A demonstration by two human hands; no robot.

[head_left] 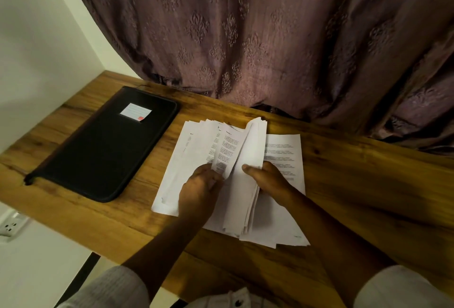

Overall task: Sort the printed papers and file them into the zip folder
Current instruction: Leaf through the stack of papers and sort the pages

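Note:
Printed white papers lie spread on the wooden table in the middle of the view. My right hand grips a tilted bundle of sheets, thumb on top. My left hand pinches the lower edge of a lifted printed sheet beside that bundle. More sheets lie flat under my right hand. The black zip folder lies closed to the left, apart from the papers, with a white label on its cover.
A purple patterned curtain hangs along the table's far edge. A white wall borders the left side. A wall socket sits below the table at the lower left. Bare wood shows to the right of the papers.

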